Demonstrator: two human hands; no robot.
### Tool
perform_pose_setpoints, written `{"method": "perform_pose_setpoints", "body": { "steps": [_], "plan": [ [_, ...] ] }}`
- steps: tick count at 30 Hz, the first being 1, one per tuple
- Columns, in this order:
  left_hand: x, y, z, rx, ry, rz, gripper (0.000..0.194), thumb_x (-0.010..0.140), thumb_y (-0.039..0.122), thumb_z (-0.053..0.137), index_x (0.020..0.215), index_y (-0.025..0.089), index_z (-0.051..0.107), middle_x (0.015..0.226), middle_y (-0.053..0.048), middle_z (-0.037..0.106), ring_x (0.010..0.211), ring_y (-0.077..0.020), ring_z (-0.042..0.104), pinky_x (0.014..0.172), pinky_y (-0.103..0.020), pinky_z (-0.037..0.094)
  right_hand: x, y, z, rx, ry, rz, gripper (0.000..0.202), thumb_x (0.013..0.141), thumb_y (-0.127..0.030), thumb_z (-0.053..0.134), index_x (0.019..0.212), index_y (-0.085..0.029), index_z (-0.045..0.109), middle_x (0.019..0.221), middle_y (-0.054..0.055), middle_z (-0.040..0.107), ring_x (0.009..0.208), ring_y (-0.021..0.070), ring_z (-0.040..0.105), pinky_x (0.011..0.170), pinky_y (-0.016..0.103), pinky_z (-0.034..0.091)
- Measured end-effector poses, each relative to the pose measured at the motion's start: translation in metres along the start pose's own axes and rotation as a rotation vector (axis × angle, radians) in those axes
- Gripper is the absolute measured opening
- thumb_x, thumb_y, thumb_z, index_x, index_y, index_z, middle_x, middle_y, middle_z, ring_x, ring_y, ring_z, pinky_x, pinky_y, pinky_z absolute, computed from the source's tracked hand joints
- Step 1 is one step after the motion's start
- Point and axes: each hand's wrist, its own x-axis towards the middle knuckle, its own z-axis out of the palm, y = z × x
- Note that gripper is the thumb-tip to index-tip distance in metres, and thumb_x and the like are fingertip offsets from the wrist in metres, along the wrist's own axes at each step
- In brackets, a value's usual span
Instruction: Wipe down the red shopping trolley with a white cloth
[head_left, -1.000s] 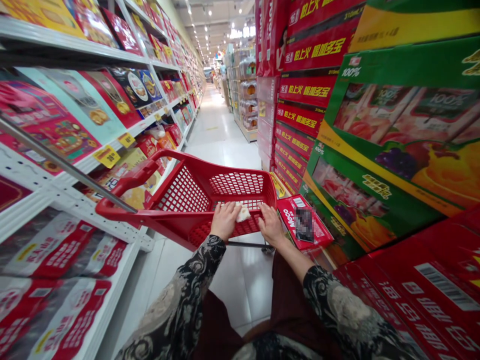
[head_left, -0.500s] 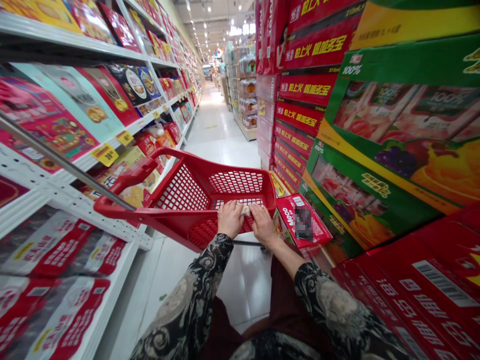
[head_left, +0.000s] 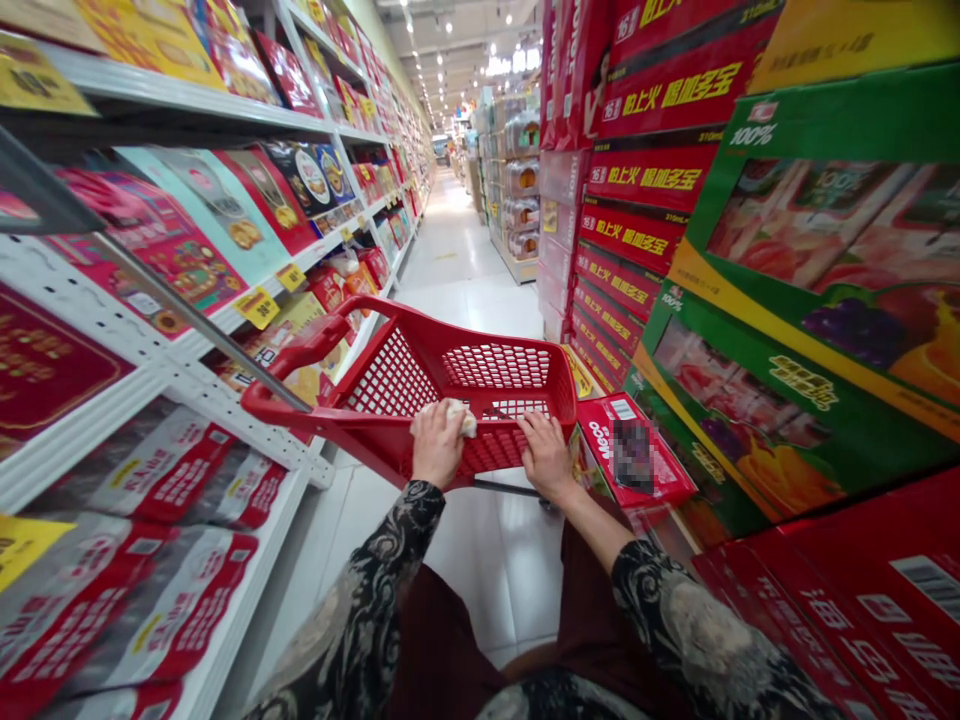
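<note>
A red shopping cart [head_left: 480, 345] with a perforated basket stands before me. My left hand [head_left: 437, 447] is wrapped round a crumpled whitish cloth [head_left: 459, 416] at the basket's near rim. To its right, my right hand [head_left: 546, 452] rests on the same rim, fingers bent over the edge and apart, with nothing seen in them. Some dark item is faintly visible inside the basket between the hands, too small to make out. A grey metal pole [head_left: 202, 322] runs from the upper left down to the cart's left end.
White shelves [head_left: 300, 478] with packaged goods line the left. On the right rise stacked red drink cartons [head_left: 637, 176] and green juice boxes [head_left: 817, 330]. A red Meco box [head_left: 675, 470] lies low by the cart's right end. An aisle floor [head_left: 454, 240] stretches ahead.
My hands have moved apart: the left went leftward along the rim with the cloth, and the right let go of it. The whole view has shifted slightly, placing the cart further right.
</note>
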Motion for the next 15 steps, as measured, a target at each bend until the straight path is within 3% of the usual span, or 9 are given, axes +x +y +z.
{"method": "perform_pose_setpoints", "body": {
  "steps": [3,6,10,13,15],
  "plan": [
    [0.007,0.019,0.007,-0.029,-0.034,0.046,0.038,0.079,0.020,0.043,0.115,0.021,0.054,0.130,-0.012,0.046,0.120,-0.0265,0.037,0.101,-0.046,0.028,-0.001,0.001,-0.002,-0.022,-0.027,-0.026,0.053,0.073,-0.007,0.041,0.125,-0.015,0.048,0.129,0.011,0.048,0.126,0.0229,0.035,0.104,0.049,0.024],
    [0.009,0.011,0.004,-0.020,-0.054,0.077,0.037,0.080,0.017,0.041,0.113,0.022,0.055,0.130,-0.010,0.047,0.120,-0.0243,0.038,0.100,-0.044,0.031,-0.001,0.007,-0.003,-0.043,-0.033,-0.057,0.053,0.074,-0.006,0.040,0.125,-0.015,0.048,0.129,0.011,0.049,0.125,0.0224,0.036,0.103,0.047,0.026],
    [0.001,-0.043,-0.019,0.059,-0.001,0.008,0.033,0.079,0.016,0.043,0.108,0.022,0.058,0.129,-0.008,0.047,0.120,-0.0227,0.038,0.101,-0.041,0.031,-0.003,0.012,-0.004,-0.050,-0.043,-0.078,0.054,0.074,-0.006,0.040,0.126,-0.017,0.047,0.128,0.010,0.049,0.126,0.0224,0.036,0.103,0.047,0.027],
    [-0.008,-0.091,-0.045,0.125,0.067,-0.113,0.030,0.078,0.016,0.044,0.103,0.021,0.059,0.131,-0.007,0.045,0.121,-0.0252,0.036,0.102,-0.045,0.028,-0.003,0.012,-0.003,-0.060,-0.028,-0.084,0.053,0.075,-0.007,0.040,0.126,-0.017,0.047,0.128,0.010,0.050,0.125,0.0225,0.036,0.103,0.047,0.027],
    [-0.013,-0.111,-0.057,0.154,0.101,-0.171,0.030,0.076,0.015,0.044,0.102,0.021,0.059,0.132,-0.008,0.043,0.122,-0.0263,0.034,0.101,-0.046,0.028,-0.002,0.011,-0.003,-0.067,-0.007,-0.090,0.051,0.075,-0.007,0.040,0.125,-0.016,0.048,0.127,0.011,0.051,0.125,0.0226,0.037,0.103,0.047,0.028]
  ]
}}
